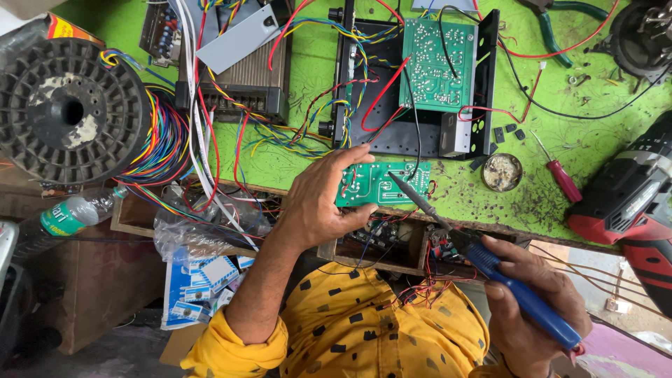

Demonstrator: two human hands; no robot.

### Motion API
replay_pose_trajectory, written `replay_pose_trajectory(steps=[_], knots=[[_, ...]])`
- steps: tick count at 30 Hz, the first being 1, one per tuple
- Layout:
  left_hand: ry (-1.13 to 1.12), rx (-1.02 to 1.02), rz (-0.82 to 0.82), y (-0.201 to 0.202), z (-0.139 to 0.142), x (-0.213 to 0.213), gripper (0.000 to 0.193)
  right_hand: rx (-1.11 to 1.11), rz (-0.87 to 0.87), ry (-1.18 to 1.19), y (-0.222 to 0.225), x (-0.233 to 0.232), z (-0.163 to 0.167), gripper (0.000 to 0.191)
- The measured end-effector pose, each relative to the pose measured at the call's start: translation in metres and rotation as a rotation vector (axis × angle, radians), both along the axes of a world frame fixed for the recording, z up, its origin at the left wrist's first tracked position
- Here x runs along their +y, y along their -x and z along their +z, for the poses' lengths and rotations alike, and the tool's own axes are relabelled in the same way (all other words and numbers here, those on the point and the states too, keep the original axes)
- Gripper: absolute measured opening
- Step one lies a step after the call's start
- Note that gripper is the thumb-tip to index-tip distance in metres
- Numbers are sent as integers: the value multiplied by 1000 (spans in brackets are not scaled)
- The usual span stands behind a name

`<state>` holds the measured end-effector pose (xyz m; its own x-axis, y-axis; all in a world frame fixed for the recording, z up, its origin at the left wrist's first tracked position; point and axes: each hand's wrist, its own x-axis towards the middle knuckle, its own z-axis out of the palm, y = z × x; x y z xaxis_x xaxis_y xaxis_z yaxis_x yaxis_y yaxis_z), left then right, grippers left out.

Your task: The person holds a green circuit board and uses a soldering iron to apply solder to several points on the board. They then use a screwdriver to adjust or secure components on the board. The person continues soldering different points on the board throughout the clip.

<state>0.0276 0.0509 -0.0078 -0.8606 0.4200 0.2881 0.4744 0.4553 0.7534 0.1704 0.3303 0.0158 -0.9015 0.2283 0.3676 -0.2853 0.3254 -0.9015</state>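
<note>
Circuit board (381, 184) — pinched in left hand (323, 203), soldering iron (490, 266) tip touching.

I see my yellow shirt (381, 329) scattered with small black dashes, its left sleeve (234, 350) bunched up near the elbow.

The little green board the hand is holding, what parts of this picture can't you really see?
- Head view: the left hand covers the left end of the small green circuit board.
- The soldering iron has its tip on the board; the exact joint is too small to tell.
- The red drill is cut off by the right edge.
- The small round tin holds something blurry.
</note>
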Motion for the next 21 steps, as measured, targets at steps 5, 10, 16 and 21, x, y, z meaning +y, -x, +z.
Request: replay_pose_trajectory(steps=[5, 10, 16, 21], knots=[[-6, 6, 1, -14, -1, 6, 83, -26, 20, -2, -8, 0, 9, 31], [-8, -2, 0, -3, -1, -23, 83, 2, -16, 16, 3, -29, 7, 31], [-15, -2, 0, 16, -2, -26, 83, -26, 11, 1, 18, -30, 5, 31], [-8, 10, 2, 2, -3, -14, 83, -33, 14, 26, 6, -18, 3, 31]])
